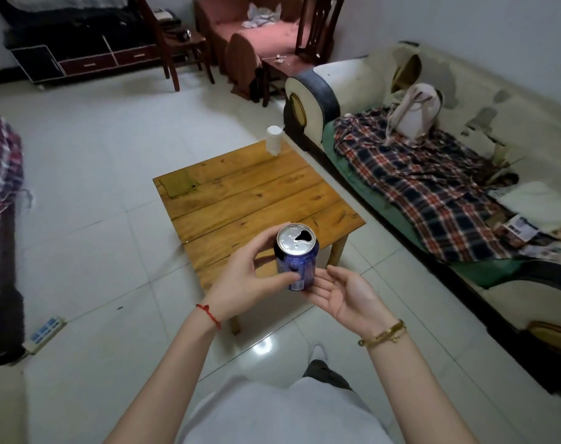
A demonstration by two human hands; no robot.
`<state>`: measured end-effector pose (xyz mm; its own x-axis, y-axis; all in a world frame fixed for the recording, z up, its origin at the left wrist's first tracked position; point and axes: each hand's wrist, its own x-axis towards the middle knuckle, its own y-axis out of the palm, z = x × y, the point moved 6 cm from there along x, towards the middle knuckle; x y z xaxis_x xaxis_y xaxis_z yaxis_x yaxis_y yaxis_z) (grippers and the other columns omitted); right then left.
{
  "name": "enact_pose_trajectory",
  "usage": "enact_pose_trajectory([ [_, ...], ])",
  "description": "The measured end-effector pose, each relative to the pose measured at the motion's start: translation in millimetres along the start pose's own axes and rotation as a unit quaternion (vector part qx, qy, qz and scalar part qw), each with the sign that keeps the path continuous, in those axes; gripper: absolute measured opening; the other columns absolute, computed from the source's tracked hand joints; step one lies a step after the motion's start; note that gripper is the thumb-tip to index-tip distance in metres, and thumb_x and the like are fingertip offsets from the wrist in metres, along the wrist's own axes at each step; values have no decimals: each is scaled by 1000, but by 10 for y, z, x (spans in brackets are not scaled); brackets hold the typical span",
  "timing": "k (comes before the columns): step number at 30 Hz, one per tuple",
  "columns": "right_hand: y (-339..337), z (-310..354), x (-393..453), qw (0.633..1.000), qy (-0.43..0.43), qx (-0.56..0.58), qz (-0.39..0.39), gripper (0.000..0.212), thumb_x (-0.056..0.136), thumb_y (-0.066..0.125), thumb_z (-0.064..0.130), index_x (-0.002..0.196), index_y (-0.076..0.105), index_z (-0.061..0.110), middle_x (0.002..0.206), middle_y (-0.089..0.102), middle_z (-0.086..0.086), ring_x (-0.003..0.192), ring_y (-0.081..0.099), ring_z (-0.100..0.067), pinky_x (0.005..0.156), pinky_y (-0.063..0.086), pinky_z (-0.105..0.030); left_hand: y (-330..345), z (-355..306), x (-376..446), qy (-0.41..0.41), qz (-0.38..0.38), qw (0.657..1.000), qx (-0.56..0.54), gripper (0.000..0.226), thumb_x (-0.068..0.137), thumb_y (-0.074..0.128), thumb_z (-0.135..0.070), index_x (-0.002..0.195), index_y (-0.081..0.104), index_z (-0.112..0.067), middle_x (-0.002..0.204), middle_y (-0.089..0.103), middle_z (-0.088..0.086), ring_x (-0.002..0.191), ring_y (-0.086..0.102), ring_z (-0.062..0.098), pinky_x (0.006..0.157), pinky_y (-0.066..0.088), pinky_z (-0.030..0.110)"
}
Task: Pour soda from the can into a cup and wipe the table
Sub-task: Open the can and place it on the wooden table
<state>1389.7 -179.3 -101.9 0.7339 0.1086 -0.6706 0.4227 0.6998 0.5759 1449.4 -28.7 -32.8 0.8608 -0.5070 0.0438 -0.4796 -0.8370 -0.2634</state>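
Wooden table (240, 187) | left hand (240, 280) grip around opened can (297, 256); right hand (343, 296) open-palmed beside

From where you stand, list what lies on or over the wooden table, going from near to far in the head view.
Blue can gripped in the left hand, over the table's near edge → olive cloth at the left edge → white cup upside down on the far corner.

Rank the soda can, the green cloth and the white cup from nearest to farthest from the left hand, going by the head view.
1. Soda can: gripped in the left hand, above the table's near edge.
2. Green cloth: lying flat near the table's far left corner.
3. White cup: upside down at the table's far right corner, beside the sofa arm.
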Motion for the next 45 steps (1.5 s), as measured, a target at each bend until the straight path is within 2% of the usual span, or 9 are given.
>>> enact_pose_trajectory([
  [7, -322, 1161, 524, 997, 35, -72, 15, 43, 103, 32, 18, 129, 47, -13, 120, 62, -32, 112, 62, -38, 82, 59, -40, 448, -87, 967, -23, -52, 998, -23, 74, 76, 80, -1, 139, 49, -23, 135, 58, -13, 125, 53, 0, 102, 45, 19],
  [13, -369, 1754, 999, 990, 78, -115, 29, 42, 103, 33, 19, 129, 48, -11, 121, 62, -30, 113, 63, -37, 87, 56, -40, 533, -21, 1549, -52, -102, 993, -20, 70, 76, 81, -5, 136, 51, -25, 133, 58, -16, 124, 52, -1, 103, 47, 23],
  [17, -318, 1980, 1366, 987, 102, -122, 38, 42, 103, 33, 19, 128, 49, -10, 117, 64, -29, 109, 65, -37, 86, 57, -41, 473, 113, 1883, -74, -132, 988, -15, 68, 75, 81, -5, 133, 52, -26, 131, 58, -16, 123, 52, -2, 99, 48, 20],
  [22, -191, 2199, 1902, 983, 128, -127, 34, 43, 103, 32, 20, 132, 46, -9, 124, 60, -29, 112, 62, -37, 83, 57, -40, 325, 377, 2325, -100, -160, 982, -14, 68, 71, 83, -4, 127, 53, -28, 128, 58, -20, 121, 52, -6, 95, 47, 14],
  [25, -85, 2329, 2271, 982, 138, -128, 27, 44, 104, 31, 19, 132, 46, -10, 125, 59, -30, 99, 66, -35, 77, 58, -39, 188, 574, 2614, -112, -181, 977, -27, 68, 70, 84, -3, 126, 54, -26, 127, 59, -19, 119, 54, -5, 94, 49, 15],
  [31, 132, 2616, 3029, 980, 140, -138, 11, 41, 104, 30, 19, 125, 51, -9, 112, 64, -26, 96, 65, -33, 75, 58, -36, -153, 945, 3204, -134, -231, 963, -35, 69, 66, 87, -4, 123, 56, -25, 125, 60, -16, 117, 57, -1, 95, 52, 21],
  [34, 242, 2734, 3350, 980, 127, -154, 4, 29, 102, 39, 16, 115, 56, -4, 112, 65, -24, 93, 67, -29, 79, 57, -34, -258, 1083, 3472, -140, -254, 956, -43, 69, 64, 88, -4, 121, 57, -25, 123, 61, -19, 117, 56, -4, 95, 51, 19],
  [39, 331, 2859, 3745, 974, 128, -186, -1, 31, 98, 51, 12, 125, 54, -1, 122, 63, -23, 89, 68, -26, 78, 57, -34, -323, 1351, 3794, -157, -266, 950, -54, 70, 64, 88, -4, 125, 55, -20, 125, 60, -16, 119, 54, -3, 97, 50, 19],
  [45, 243, 2940, 4180, 962, 171, -211, -16, 24, 98, 49, 9, 118, 56, -2, 107, 67, -20, 91, 67, -27, 74, 59, -33, -346, 1774, 4003, -187, -242, 949, -73, 74, 69, 83, 1, 132, 52, -22, 133, 57, -12, 124, 53, 1, 102, 49, 24],
])
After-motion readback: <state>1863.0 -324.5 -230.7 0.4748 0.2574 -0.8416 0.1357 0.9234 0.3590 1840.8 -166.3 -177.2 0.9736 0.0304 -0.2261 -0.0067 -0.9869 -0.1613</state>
